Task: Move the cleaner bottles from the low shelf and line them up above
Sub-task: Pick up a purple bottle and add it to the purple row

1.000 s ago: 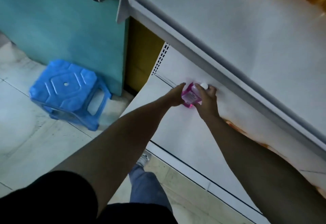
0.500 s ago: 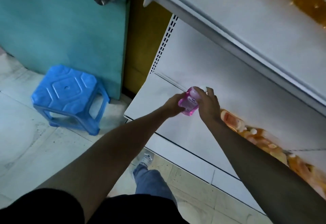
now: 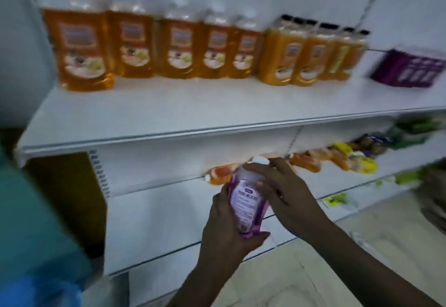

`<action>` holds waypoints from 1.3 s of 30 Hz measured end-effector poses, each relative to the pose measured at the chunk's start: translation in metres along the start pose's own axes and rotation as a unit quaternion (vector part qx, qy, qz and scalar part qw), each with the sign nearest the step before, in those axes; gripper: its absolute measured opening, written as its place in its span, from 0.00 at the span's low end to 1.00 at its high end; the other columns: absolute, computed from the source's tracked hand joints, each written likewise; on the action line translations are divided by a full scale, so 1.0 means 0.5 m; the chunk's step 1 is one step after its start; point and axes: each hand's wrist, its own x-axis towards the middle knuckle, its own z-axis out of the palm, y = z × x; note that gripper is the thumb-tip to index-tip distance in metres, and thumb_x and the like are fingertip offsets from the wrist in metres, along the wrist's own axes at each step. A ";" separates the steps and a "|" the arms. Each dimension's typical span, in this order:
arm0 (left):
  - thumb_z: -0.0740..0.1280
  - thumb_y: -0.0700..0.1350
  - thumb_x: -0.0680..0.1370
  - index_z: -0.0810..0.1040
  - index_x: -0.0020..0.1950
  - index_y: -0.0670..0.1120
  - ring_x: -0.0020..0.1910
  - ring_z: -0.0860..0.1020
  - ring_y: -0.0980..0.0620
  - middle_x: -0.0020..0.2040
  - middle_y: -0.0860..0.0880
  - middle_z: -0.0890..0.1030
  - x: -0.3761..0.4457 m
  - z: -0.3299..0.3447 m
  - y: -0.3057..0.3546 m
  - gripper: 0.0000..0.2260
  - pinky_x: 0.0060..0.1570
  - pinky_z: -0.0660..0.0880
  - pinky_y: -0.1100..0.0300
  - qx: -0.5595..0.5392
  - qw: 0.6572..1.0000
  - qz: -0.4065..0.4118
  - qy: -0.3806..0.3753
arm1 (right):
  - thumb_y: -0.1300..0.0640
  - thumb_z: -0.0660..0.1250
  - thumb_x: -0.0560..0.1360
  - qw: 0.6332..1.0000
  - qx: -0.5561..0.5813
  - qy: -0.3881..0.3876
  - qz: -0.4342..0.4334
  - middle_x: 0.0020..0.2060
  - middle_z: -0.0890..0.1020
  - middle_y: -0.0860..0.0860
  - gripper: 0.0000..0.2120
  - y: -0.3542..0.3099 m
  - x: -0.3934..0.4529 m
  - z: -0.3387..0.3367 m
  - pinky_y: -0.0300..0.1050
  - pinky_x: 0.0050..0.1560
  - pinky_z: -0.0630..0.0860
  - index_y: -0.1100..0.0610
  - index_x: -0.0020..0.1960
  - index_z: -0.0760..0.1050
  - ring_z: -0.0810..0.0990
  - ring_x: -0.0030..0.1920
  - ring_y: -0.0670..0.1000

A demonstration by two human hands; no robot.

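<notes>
**One pink bottle in hand, upper shelf not yet reached**

Nearest the camera, both hands grasp a single pink cleaner bottle [image 3: 246, 200], carried in the air in front of the shelving. The left hand [image 3: 224, 229] cups its base and lower side with curled fingers; the right hand [image 3: 287, 200] wraps the upper body from about 3 o'clock, fingers reaching to just under the white cap. The bottle sits upright, tilted slightly, with its label towards the camera.

I judge the task to be mid-transfer: this bottle is off the low shelf [image 3: 154, 217] but not yet set down above. Behind the hands, at 12 to 2 o'clock, blurred orange and yellow packs [image 3: 311, 159] lie on the middle shelf; whether any are cleaner bottles I cannot tell.

Farther up, the upper shelf [image 3: 193, 108] has a bare front strip. Along its back stands a row of orange bottles [image 3: 149, 48], with a purple box [image 3: 407, 70] at 2 o'clock. The front lip of that shelf overhangs the bottle's path, so the lift must clear it. A teal door [image 3: 29, 210] and a blue stool [image 3: 36, 292] sit at 8 o'clock.
</notes>
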 end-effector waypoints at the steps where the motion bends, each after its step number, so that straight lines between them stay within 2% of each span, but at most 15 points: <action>1: 0.61 0.80 0.55 0.57 0.73 0.56 0.60 0.65 0.65 0.64 0.63 0.64 0.013 0.019 0.032 0.53 0.56 0.52 0.84 -0.011 0.999 0.010 -0.028 | 0.44 0.52 0.81 1.000 -0.020 0.018 0.006 0.59 0.71 0.38 0.17 0.002 -0.004 -0.037 0.36 0.59 0.73 0.41 0.68 0.70 0.73 0.59 0.42; 2: 0.59 0.82 0.53 0.59 0.73 0.56 0.60 0.67 0.64 0.65 0.63 0.67 0.026 0.036 0.064 0.54 0.58 0.56 0.83 -0.033 0.998 0.029 -0.043 | 0.43 0.53 0.81 0.999 -0.021 0.032 0.014 0.60 0.71 0.42 0.18 0.010 -0.010 -0.077 0.38 0.58 0.74 0.41 0.69 0.69 0.73 0.59 0.43; 3: 0.64 0.79 0.54 0.61 0.71 0.55 0.59 0.72 0.61 0.63 0.61 0.72 0.036 0.048 0.095 0.51 0.59 0.64 0.79 -0.086 0.993 0.059 -0.050 | 0.42 0.54 0.80 0.999 -0.002 0.029 0.023 0.61 0.69 0.43 0.19 0.022 -0.018 -0.119 0.39 0.57 0.75 0.40 0.70 0.67 0.72 0.60 0.44; 5: 0.75 0.62 0.58 0.67 0.67 0.54 0.54 0.79 0.55 0.55 0.57 0.80 0.050 0.057 0.162 0.40 0.51 0.77 0.66 -0.229 0.964 0.105 -0.080 | 0.43 0.58 0.80 0.998 0.058 -0.003 0.020 0.67 0.65 0.42 0.21 0.054 -0.039 -0.197 0.38 0.56 0.76 0.38 0.73 0.62 0.70 0.65 0.42; 7: 0.75 0.55 0.60 0.70 0.65 0.52 0.52 0.81 0.54 0.51 0.56 0.82 0.064 0.063 0.233 0.35 0.47 0.77 0.62 -0.318 0.925 0.127 -0.168 | 0.47 0.64 0.78 0.995 0.100 -0.013 0.002 0.71 0.61 0.41 0.28 0.100 -0.072 -0.275 0.37 0.63 0.71 0.41 0.76 0.58 0.64 0.71 0.43; 10: 0.78 0.58 0.62 0.73 0.66 0.52 0.56 0.80 0.45 0.55 0.46 0.82 0.109 0.121 0.307 0.35 0.51 0.77 0.50 -0.355 0.872 0.113 -0.317 | 0.49 0.69 0.75 0.992 0.127 -0.022 -0.008 0.73 0.60 0.42 0.34 0.166 -0.106 -0.376 0.41 0.69 0.67 0.43 0.76 0.57 0.61 0.75 0.46; 13: 0.75 0.56 0.70 0.71 0.70 0.50 0.55 0.78 0.42 0.56 0.45 0.79 0.148 0.244 0.415 0.31 0.55 0.75 0.42 -0.358 0.811 0.151 -0.438 | 0.46 0.72 0.70 0.981 0.195 0.000 0.011 0.70 0.66 0.41 0.35 0.247 -0.149 -0.492 0.42 0.64 0.73 0.38 0.73 0.61 0.69 0.70 0.46; 16: 0.70 0.57 0.73 0.70 0.71 0.49 0.58 0.75 0.44 0.59 0.46 0.76 0.179 0.347 0.524 0.28 0.58 0.73 0.46 -0.349 0.790 0.206 -0.460 | 0.44 0.75 0.67 0.977 0.202 0.069 0.025 0.64 0.72 0.42 0.33 0.330 -0.187 -0.589 0.40 0.56 0.78 0.41 0.69 0.67 0.76 0.64 0.48; 18: 0.70 0.59 0.72 0.70 0.70 0.48 0.60 0.72 0.42 0.60 0.42 0.74 0.208 0.407 0.593 0.29 0.58 0.69 0.46 -0.331 0.800 0.211 -0.453 | 0.42 0.74 0.67 0.977 0.177 0.117 0.023 0.64 0.72 0.47 0.31 0.390 -0.207 -0.649 0.42 0.55 0.79 0.44 0.68 0.69 0.76 0.63 0.50; 20: 0.75 0.56 0.70 0.70 0.69 0.49 0.58 0.76 0.46 0.60 0.44 0.77 0.244 0.453 0.645 0.30 0.56 0.73 0.52 -0.296 0.836 0.214 -0.409 | 0.41 0.75 0.66 0.974 0.153 0.162 0.029 0.62 0.71 0.49 0.31 0.450 -0.211 -0.699 0.43 0.54 0.80 0.43 0.66 0.70 0.76 0.62 0.50; 23: 0.77 0.44 0.70 0.68 0.69 0.58 0.56 0.80 0.58 0.59 0.56 0.80 0.296 0.534 0.708 0.31 0.50 0.77 0.65 -0.237 0.891 0.255 -0.292 | 0.47 0.77 0.66 0.973 0.106 0.200 0.045 0.61 0.70 0.46 0.30 0.540 -0.199 -0.764 0.44 0.53 0.81 0.39 0.65 0.70 0.74 0.62 0.48; 26: 0.78 0.51 0.67 0.61 0.70 0.64 0.59 0.76 0.66 0.62 0.65 0.75 0.353 0.617 0.761 0.38 0.52 0.75 0.72 -0.181 0.919 0.305 -0.171 | 0.54 0.78 0.66 0.973 0.008 0.218 0.071 0.63 0.67 0.44 0.33 0.623 -0.173 -0.803 0.42 0.54 0.81 0.36 0.65 0.68 0.70 0.63 0.43; 31: 0.79 0.45 0.67 0.61 0.71 0.55 0.56 0.79 0.65 0.60 0.60 0.78 0.488 0.769 0.838 0.39 0.49 0.77 0.69 -0.225 0.916 0.303 -0.136 | 0.54 0.77 0.68 0.960 -0.012 0.271 0.066 0.64 0.68 0.41 0.32 0.774 -0.122 -0.858 0.36 0.53 0.79 0.38 0.67 0.67 0.69 0.62 0.36; 35: 0.77 0.39 0.69 0.64 0.67 0.57 0.55 0.80 0.60 0.57 0.61 0.80 0.622 0.864 0.904 0.34 0.49 0.79 0.63 -0.275 0.897 0.304 -0.166 | 0.50 0.73 0.71 0.969 -0.059 0.227 0.077 0.66 0.61 0.36 0.32 0.925 -0.075 -0.942 0.20 0.52 0.69 0.31 0.67 0.62 0.59 0.62 0.23; 39: 0.76 0.38 0.70 0.63 0.69 0.56 0.58 0.80 0.58 0.59 0.60 0.79 0.760 0.951 0.968 0.34 0.52 0.80 0.57 -0.291 0.890 0.300 -0.183 | 0.55 0.72 0.74 0.981 -0.065 0.163 0.085 0.71 0.58 0.38 0.36 1.075 -0.028 -1.031 0.33 0.58 0.76 0.35 0.73 0.58 0.62 0.69 0.37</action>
